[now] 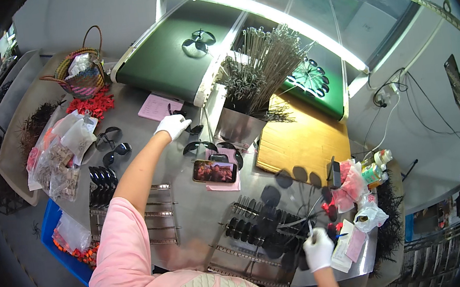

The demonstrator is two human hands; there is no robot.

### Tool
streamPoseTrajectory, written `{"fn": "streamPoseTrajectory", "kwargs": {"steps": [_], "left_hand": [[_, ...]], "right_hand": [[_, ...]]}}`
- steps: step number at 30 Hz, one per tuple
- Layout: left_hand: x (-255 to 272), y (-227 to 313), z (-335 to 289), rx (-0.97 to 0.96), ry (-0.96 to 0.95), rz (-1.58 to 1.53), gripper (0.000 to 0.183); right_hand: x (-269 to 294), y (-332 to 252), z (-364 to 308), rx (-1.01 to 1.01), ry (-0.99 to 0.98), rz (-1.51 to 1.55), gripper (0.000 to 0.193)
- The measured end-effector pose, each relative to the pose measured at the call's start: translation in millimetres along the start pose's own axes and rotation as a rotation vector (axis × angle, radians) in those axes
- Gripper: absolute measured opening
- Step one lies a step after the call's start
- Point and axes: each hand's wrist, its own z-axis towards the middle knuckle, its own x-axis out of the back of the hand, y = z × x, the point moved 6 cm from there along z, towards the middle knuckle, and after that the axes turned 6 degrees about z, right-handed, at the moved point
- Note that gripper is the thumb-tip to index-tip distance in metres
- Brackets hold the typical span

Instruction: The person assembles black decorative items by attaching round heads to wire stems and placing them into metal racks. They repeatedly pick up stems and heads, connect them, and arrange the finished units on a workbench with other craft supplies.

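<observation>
My left hand [173,127], in a white glove, reaches out over the grey table. Its fingertips are closed at dark sunglasses [195,129], beside a pink paper pad [154,107]; the fingers partly hide the grip. At the lower right my right hand [319,249], also gloved in white, is closed around the stem of a wire rack. Dark oval lenses [270,195] fan out from this rack on thin wires. Below the fan, rows of dark lenses [241,230] stand on metal racks. More sunglasses [200,147] lie between my hands, near a phone [214,171] showing a picture.
A metal bin [238,128] full of wire rods stands beside a cardboard sheet [302,142]. Behind is a green conveyor belt [171,49] carrying sunglasses. Plastic bags [67,145] and a woven basket [82,77] are at left; bottles [374,171] stand at right. A blue tray [53,238] sits lower left.
</observation>
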Motion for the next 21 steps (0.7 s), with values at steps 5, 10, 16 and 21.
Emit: {"fn": "streamPoseTrajectory", "kwargs": {"steps": [5, 10, 16, 21], "left_hand": [[-15.3, -5.9, 0.5, 0.009, -0.018, -0.197, 0.048], [4.1, -4.0, -6.7, 0.045, 0.089, -0.160, 0.044], [104.4, 45.3, -118.2, -0.410, 0.274, 0.150, 0.022], [129.8, 95.2, -313.6, -0.700, 0.234, 0.172, 0.017]], "right_hand": [[-29.0, 0.2, -63.6, -0.039, 0.068, -0.039, 0.014], [-5.7, -29.3, -55.2, -0.101, 0.128, 0.050, 0.023], [-49.5, -149.7, -39.8, -0.181, -0.371, 0.795, 0.017], [-144.7, -289.3, -26.0, -0.405, -0.942, 1.729, 0.053]]}}
